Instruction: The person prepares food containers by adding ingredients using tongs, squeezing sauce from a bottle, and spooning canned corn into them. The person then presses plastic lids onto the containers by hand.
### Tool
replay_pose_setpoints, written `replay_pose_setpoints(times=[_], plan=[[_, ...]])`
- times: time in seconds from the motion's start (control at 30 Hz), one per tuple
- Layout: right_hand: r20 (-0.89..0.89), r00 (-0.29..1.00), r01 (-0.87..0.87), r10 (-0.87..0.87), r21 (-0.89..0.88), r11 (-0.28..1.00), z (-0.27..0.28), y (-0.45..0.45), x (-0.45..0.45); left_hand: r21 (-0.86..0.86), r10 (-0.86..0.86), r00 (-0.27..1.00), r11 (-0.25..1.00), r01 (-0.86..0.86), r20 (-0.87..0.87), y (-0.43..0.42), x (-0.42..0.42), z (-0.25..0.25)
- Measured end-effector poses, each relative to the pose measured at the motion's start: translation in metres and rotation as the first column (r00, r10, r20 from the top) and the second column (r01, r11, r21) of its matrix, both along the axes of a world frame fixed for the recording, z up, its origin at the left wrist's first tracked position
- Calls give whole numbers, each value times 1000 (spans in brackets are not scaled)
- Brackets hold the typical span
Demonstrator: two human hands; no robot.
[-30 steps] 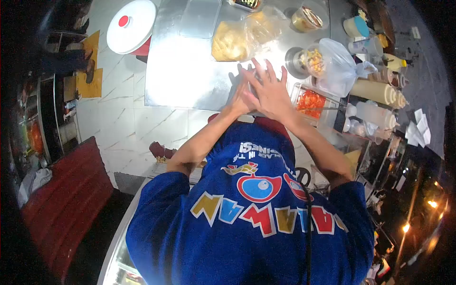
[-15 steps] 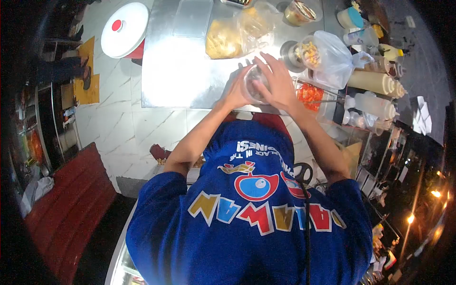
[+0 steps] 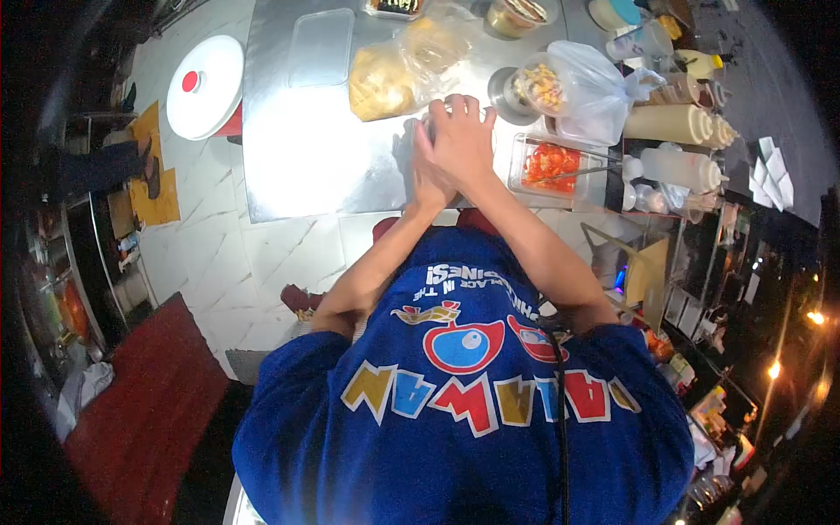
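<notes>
Over the front of the metal table, my right hand lies across the top of a clear round container, fingers bent over its far side. Most of the container is hidden beneath my hands. Beside it, my left hand is wrapped round the container's left side, its fingers partly covered. Just beyond my hands are a plastic bag of yellow food and a second bag. To the right sit a tray of chopped red food with tongs and a tub of yellow and white pieces.
A white lid with a red knob tops a bucket left of the metal table. A flat clear lid lies at the back. Squeeze bottles and a tied white bag line the right. Another person's legs show far left.
A clear container has appeared between my hands since the earliest frame. My right hand has moved over its top, and the view has shifted, moving the table items left.
</notes>
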State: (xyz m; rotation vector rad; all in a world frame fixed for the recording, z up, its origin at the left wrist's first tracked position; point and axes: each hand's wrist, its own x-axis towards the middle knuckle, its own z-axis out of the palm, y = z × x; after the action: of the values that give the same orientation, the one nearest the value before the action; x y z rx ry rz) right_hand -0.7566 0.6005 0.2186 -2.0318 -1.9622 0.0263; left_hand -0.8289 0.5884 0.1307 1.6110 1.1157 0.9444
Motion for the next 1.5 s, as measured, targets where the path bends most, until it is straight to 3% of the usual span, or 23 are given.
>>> replay_pose_setpoints(times=[0.13, 0.2, 0.3, 0.4, 0.5, 0.53, 0.57, 0.6, 0.63, 0.67, 0.73, 0.83, 0.9, 0.93, 1.03, 1.13, 1.23, 1.33, 1.43, 1.5], plan=[[-52, 996, 69, -73, -83, 994, -5, 23, 4, -202, 173, 960, 971, -128, 221, 0, 15, 47], [-122, 991, 46, -60, -115, 992, 1, 34, 15, -105, 117, 983, 989, -102, 140, 0, 6, 23], [-548, 836, -1, 17, 29, 1000, 12, 41, 65, 29, 84, 991, 996, -87, 104, 17, -11, 22], [-329, 940, -54, 89, 112, 992, 25, 42, 158, -19, 201, 980, 980, -200, 6, 5, -28, 23], [117, 985, -139, 124, 131, 982, 12, 37, 211, -5, 453, 889, 891, -454, -61, -47, -31, 11], [-123, 986, -122, 115, -48, 991, 4, 35, 216, -113, 387, 910, 908, -404, -148, -68, -29, 21], [-136, 989, -71, 60, -80, 994, 7, 33, 213, -231, 309, 924, 904, -359, -226, -81, -22, 35], [-147, 989, -24, 7, -112, 993, 13, 33, 206, -229, 235, 953, 934, -275, -189, -80, 3, 62], [-157, 987, 20, -43, -146, 989, 14, 32, 202, -35, 168, 985, 985, -169, -30, -71, 27, 70], [-155, 988, -28, 10, -113, 993, 11, 34, 205, -41, 51, 998, 998, -53, -42, -52, 49, 82], [-146, 984, -112, 106, -34, 993, 4, 40, 211, -79, 109, 993, 991, -112, -43, -10, 101, 88], [-58, 978, -196, 200, 76, 978, -8, 47, 216, 54, 30, 993, 998, -24, -117, 48, 140, 42], [-43, 986, -160, 162, 52, 986, -5, 48, 212, 107, -85, 990, 989, 97, -112, 63, 154, 33], [-43, 989, -141, 142, 38, 989, -4, 47, 208, 32, -62, 995, 997, 64, -73, 62, 160, 28], [-52, 992, -111, 113, 45, 993, 2, 43, 207, 130, 7, 1000, 991, -3, -25, 61, 168, 19], [-39, 975, -213, 218, 91, 973, -7, 47, 218, -6, -24, 1000, 1000, 24, -9, 68, 163, 12], [-303, 887, -392, 348, -100, 914, 0, 58, 253, 39, -73, 997, 997, 73, -17, 70, 156, 8], [-326, 837, -495, 440, -106, 862, -1, 72, 266, 33, -135, 991, 990, 134, 19, 79, 151, 7], [-539, 762, -489, 358, -116, 865, -17, 83, 272, 0, -153, 986, 988, 153, 62, 77, 150, 2], [-518, 779, -461, 354, -89, 883, -17, 86, 268, 9, -138, 988, 990, 138, 73, 83, 153, 7]])
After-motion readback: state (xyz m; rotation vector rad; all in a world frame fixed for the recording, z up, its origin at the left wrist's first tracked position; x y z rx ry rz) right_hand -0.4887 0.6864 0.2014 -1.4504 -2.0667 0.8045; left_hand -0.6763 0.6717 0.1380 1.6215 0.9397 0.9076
